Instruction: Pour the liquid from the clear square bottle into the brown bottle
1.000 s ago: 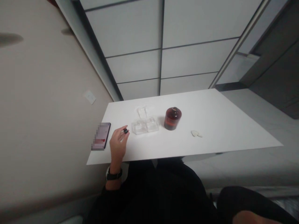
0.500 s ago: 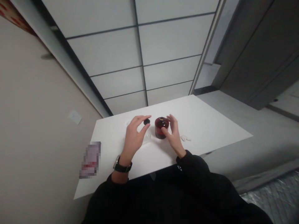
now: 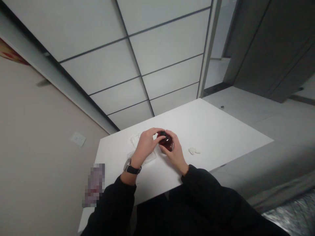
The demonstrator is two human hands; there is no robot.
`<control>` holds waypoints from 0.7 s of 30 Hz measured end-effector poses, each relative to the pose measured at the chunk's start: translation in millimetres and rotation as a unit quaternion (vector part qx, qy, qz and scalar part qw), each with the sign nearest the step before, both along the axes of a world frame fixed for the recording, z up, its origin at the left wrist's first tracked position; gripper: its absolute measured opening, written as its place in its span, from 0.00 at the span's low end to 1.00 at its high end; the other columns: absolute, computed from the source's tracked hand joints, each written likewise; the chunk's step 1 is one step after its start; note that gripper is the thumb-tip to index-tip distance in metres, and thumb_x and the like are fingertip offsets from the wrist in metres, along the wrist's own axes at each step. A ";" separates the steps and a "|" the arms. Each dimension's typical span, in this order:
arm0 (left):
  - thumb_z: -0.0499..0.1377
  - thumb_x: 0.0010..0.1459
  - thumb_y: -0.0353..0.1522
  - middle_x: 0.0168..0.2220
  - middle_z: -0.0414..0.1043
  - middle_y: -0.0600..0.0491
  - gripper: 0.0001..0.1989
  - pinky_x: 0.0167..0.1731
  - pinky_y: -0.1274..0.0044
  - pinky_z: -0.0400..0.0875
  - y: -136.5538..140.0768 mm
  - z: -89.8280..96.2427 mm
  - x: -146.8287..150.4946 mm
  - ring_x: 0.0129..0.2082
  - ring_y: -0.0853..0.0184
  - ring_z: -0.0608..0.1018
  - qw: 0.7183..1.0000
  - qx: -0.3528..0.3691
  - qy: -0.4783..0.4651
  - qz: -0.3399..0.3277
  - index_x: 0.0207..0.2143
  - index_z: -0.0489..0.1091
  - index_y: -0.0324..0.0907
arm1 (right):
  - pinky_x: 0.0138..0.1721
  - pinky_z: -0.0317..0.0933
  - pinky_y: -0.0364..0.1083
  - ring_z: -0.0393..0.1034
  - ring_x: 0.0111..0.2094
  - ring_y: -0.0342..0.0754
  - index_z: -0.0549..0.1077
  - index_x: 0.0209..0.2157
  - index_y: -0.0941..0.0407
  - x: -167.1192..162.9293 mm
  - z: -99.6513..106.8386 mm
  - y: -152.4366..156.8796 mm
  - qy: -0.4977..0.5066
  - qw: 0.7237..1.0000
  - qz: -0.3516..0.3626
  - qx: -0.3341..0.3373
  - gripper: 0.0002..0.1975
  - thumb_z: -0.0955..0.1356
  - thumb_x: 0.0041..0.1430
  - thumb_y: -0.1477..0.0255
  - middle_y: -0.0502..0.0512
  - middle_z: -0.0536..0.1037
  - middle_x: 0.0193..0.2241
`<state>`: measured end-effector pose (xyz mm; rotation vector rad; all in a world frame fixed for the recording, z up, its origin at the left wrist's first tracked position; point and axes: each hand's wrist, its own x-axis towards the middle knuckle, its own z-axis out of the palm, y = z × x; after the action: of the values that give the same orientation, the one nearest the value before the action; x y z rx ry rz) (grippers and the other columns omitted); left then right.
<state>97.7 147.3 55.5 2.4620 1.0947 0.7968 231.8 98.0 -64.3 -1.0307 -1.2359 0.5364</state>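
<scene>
Bottle, gripped by right hand, may tip toward 3 o'clock if left hand presses cap crooked.

A white counter set against pale walls in a dim, evenly lit room.
The counter is a plain white slab. Beside it rises a beige wall bearing a white switch plate. Ahead stands a white panelled wall crossed by thin dark seams. A grey floor runs past dark cabinet panels.
</scene>
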 end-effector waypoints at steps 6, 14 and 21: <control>0.57 0.64 0.21 0.61 0.78 0.50 0.22 0.61 0.61 0.76 -9.9 15.3 2.2 0.59 0.59 0.81 0.993 0.012 0.086 -0.082 0.53 0.79 0.50 | 0.70 0.60 0.66 0.68 0.66 0.61 0.68 0.64 0.48 -1.7 -1.5 0.2 0.014 1.000 0.008 0.016 0.30 0.74 0.63 0.60 0.63 0.74 0.63; 0.53 0.64 0.20 0.54 0.81 0.47 0.32 0.60 0.64 0.75 -15.1 16.7 16.8 0.55 0.59 0.82 0.997 -0.022 0.069 -0.038 0.69 0.63 0.45 | 0.69 0.62 0.64 0.68 0.66 0.61 0.67 0.63 0.51 0.0 -0.7 -0.8 0.039 0.999 0.015 -0.011 0.32 0.75 0.61 0.59 0.65 0.73 0.64; 0.60 0.70 0.34 0.41 0.80 0.44 0.09 0.49 0.62 0.77 -18.4 24.5 22.3 0.43 0.54 0.83 0.981 0.027 0.171 0.084 0.45 0.78 0.39 | 0.68 0.63 0.64 0.69 0.65 0.62 0.68 0.63 0.52 3.4 -1.0 -2.2 0.046 0.998 0.025 -0.022 0.34 0.77 0.58 0.62 0.66 0.73 0.63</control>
<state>119.9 128.9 80.0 2.6449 1.4343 0.4599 235.3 95.8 -65.4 -1.0035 -1.1759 0.6467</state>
